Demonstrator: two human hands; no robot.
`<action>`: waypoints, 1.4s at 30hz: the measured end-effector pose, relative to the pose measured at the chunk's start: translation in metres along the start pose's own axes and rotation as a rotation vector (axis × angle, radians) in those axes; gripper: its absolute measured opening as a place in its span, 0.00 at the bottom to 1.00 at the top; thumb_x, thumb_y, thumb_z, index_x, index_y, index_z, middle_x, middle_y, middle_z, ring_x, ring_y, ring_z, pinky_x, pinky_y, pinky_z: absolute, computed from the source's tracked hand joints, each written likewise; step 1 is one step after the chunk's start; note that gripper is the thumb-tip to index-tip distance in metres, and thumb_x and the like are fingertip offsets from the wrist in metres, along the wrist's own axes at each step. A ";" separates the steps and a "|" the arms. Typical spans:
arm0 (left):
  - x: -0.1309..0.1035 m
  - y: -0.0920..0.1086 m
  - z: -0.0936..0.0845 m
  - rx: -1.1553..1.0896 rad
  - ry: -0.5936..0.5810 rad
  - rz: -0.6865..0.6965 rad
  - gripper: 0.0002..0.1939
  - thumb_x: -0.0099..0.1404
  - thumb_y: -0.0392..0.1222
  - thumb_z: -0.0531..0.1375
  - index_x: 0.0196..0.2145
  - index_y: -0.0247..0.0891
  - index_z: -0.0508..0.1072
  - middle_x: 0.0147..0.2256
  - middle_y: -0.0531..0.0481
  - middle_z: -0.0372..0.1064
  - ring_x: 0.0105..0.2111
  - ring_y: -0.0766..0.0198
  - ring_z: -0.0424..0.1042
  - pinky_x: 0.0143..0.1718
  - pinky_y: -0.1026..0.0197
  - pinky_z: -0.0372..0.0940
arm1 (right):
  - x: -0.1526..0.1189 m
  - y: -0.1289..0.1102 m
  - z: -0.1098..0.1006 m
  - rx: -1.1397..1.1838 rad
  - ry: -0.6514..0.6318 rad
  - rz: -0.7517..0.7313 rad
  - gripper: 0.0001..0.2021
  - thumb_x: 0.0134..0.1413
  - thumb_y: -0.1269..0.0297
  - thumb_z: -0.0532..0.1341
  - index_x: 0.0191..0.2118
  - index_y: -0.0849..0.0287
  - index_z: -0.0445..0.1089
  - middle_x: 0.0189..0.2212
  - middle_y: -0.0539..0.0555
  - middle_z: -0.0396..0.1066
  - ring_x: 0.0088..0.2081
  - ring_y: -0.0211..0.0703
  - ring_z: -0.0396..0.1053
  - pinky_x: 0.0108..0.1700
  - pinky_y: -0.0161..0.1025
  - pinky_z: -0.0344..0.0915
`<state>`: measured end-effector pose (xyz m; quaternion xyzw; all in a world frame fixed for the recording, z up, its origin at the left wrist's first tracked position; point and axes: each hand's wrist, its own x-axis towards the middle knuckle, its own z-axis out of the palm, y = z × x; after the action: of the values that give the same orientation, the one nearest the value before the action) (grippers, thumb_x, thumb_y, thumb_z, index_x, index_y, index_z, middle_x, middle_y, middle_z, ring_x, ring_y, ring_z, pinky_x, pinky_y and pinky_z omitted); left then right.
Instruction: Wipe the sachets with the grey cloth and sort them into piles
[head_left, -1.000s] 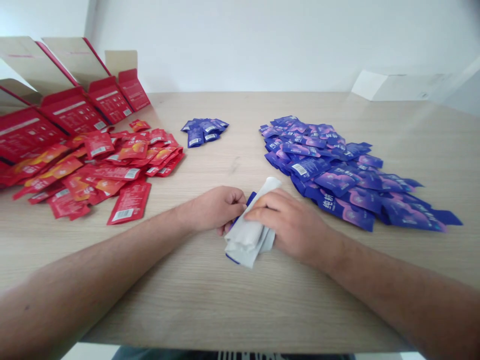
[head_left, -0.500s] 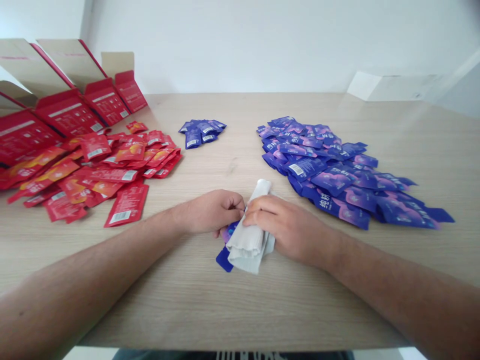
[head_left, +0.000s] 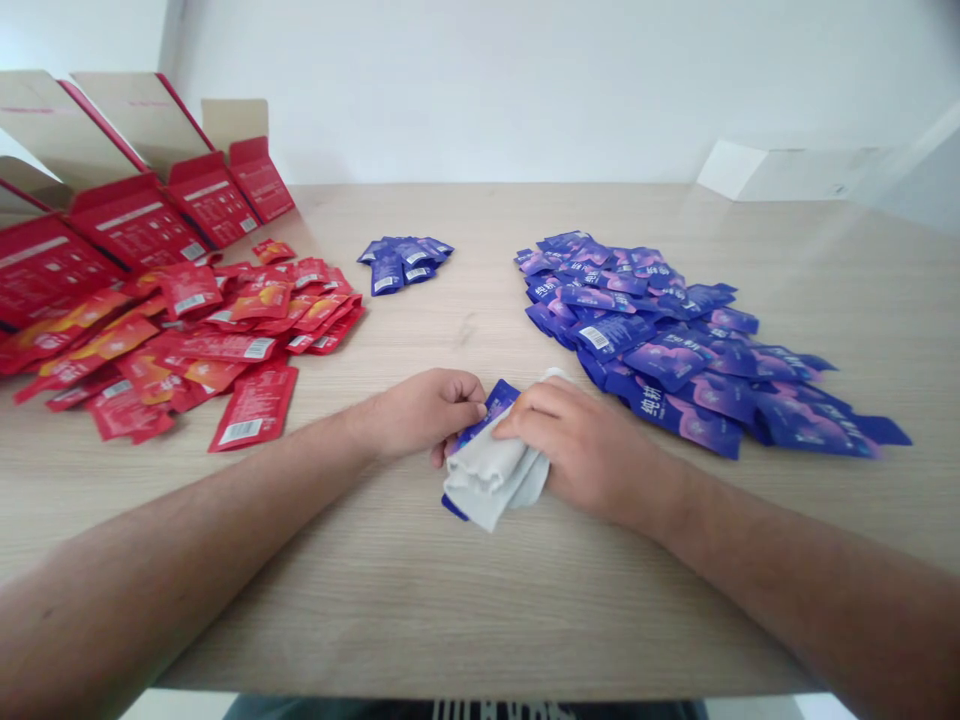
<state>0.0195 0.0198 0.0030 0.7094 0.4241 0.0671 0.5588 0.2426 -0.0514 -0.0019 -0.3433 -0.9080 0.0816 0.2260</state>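
Near the middle of the table, my left hand pinches the left edge of a blue-purple sachet between thumb and fingers. My right hand is closed on a folded white cloth, which lies over the lower part of that sachet. A blue corner of the sachet sticks out beneath the cloth at the lower left. The cloth hides most of the sachet's face, and the right hand's fingertips press on the cloth.
A large pile of blue-purple sachets spreads over the right side. Behind my hands lies a small group of blue sachets. Red-orange sachets are heaped at left, before several open red boxes. A white box stands at the back right.
My right hand has shifted slightly right with the cloth, which has tilted and uncovered the sachet's upper part. The left hand keeps its hold at nearly the same place.
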 end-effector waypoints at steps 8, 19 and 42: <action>-0.003 0.006 0.002 -0.157 0.062 -0.021 0.08 0.69 0.42 0.56 0.31 0.38 0.66 0.17 0.58 0.66 0.13 0.72 0.63 0.14 0.72 0.60 | -0.002 -0.021 0.009 0.020 -0.090 -0.126 0.07 0.67 0.68 0.57 0.44 0.59 0.73 0.42 0.58 0.70 0.46 0.50 0.64 0.48 0.46 0.66; -0.001 0.001 -0.002 -0.175 0.057 0.057 0.11 0.65 0.44 0.62 0.29 0.37 0.66 0.19 0.56 0.68 0.16 0.71 0.68 0.17 0.71 0.61 | 0.004 0.028 -0.002 0.125 0.270 0.166 0.13 0.56 0.77 0.62 0.46 0.57 0.73 0.42 0.55 0.72 0.45 0.48 0.69 0.50 0.45 0.66; -0.004 -0.002 -0.017 0.628 0.527 0.296 0.11 0.66 0.40 0.59 0.41 0.42 0.80 0.38 0.49 0.77 0.38 0.61 0.74 0.40 0.62 0.66 | 0.005 0.034 -0.011 0.199 0.411 0.361 0.13 0.53 0.75 0.63 0.45 0.56 0.74 0.40 0.52 0.76 0.42 0.47 0.74 0.46 0.44 0.67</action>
<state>0.0063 0.0294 0.0084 0.8568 0.4458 0.1930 0.1731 0.2647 -0.0225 -0.0009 -0.4847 -0.7548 0.1379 0.4199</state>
